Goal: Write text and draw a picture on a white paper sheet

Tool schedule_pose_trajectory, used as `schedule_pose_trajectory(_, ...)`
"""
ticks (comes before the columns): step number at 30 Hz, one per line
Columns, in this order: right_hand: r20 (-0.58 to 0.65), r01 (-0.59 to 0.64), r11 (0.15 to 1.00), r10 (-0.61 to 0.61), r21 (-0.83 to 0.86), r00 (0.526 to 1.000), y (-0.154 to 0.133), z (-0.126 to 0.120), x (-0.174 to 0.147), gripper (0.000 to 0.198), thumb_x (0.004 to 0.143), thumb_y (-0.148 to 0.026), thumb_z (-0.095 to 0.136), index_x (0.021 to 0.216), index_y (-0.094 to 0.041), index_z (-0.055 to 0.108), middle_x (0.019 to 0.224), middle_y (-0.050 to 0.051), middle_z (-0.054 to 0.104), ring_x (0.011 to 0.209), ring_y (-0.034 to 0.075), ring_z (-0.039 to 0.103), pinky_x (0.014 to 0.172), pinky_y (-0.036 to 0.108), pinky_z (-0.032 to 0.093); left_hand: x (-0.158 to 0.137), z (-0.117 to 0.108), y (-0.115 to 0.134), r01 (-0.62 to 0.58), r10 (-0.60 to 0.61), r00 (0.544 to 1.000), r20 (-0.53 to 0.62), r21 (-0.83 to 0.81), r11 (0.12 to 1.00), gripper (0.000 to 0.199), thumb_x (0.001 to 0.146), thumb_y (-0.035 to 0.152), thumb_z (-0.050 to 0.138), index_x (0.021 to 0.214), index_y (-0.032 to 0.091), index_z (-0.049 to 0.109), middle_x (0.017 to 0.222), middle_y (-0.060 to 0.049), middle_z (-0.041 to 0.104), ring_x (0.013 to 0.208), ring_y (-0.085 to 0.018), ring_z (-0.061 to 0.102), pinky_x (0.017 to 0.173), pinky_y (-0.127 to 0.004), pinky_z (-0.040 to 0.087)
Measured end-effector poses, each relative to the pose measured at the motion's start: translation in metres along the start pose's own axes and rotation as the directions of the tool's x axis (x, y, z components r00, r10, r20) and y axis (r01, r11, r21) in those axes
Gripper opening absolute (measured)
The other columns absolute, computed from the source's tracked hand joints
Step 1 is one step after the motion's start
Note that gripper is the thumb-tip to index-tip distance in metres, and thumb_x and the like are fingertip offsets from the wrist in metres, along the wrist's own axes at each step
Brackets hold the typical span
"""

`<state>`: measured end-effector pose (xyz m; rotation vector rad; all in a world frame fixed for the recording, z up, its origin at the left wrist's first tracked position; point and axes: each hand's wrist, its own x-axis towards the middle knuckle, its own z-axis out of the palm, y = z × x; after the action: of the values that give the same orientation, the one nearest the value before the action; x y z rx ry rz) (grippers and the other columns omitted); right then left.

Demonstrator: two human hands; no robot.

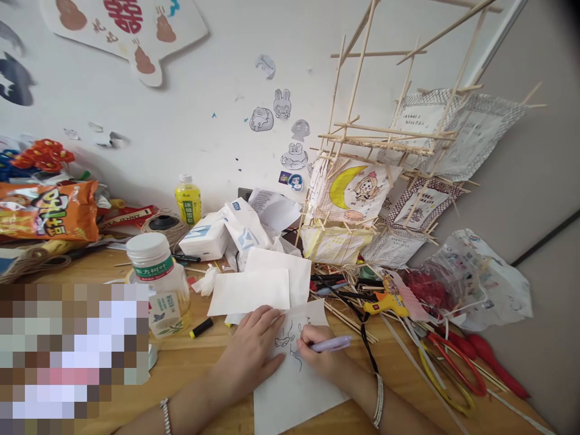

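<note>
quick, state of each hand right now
Left hand: open, resting on the white paper sheet with black line drawing.
Right hand: closed, holding a slim light-purple pen.

Right hand [324, 355] holding a purple pen [334, 344] to a drawing on white paper [290, 408], left hand [254, 345] resting on the sheet's left edge.
The paper lies on a wooden table [181, 365], dark lines between the hands. A wide plastic bottle [154, 260] stands to the left; to the right lie a yellow glue gun [385, 304] and scissors [475, 370]. Behind, a tall stick frame [365, 134] carries decorated panels, one showing a yellow moon [341, 188], near a white wall [203, 109] with animal cutouts [282, 104].
</note>
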<state>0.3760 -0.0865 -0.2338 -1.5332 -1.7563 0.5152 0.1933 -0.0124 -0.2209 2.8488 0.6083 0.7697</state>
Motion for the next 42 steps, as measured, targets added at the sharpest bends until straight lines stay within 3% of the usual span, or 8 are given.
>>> schedule_pose_trajectory(19,0.039,0.042,0.999,-0.041,-0.020,0.998,-0.0031,-0.0032,-0.0007,0.028,0.079,-0.022,0.045,0.055,-0.020,0.029,0.053,-0.006,0.038,0.052,0.010,0.038,0.050,0.023,0.027,-0.0014,0.0031,-0.0010,-0.007,0.007,1.000,0.010,0.010,1.000,0.053,0.072,0.017,0.058,0.123,0.015,0.044,0.120,-0.011,0.051,0.114,-0.030,0.040,0.093,-0.046,0.039)
schedule_pose_trajectory(42,-0.008,-0.030,1.000,0.030,0.001,1.000,-0.0048,-0.0031,-0.0004,0.029,0.075,-0.019,0.044,0.053,-0.020,0.026,0.051,-0.005,0.035,0.050,0.010,0.035,0.048,0.023,0.025,-0.0011,0.0043,-0.0023,-0.017,0.017,1.000,0.006,0.016,1.000,0.053,0.072,0.018,0.058,0.124,0.016,0.044,0.121,-0.011,0.051,0.114,-0.031,0.041,0.093,-0.046,0.040)
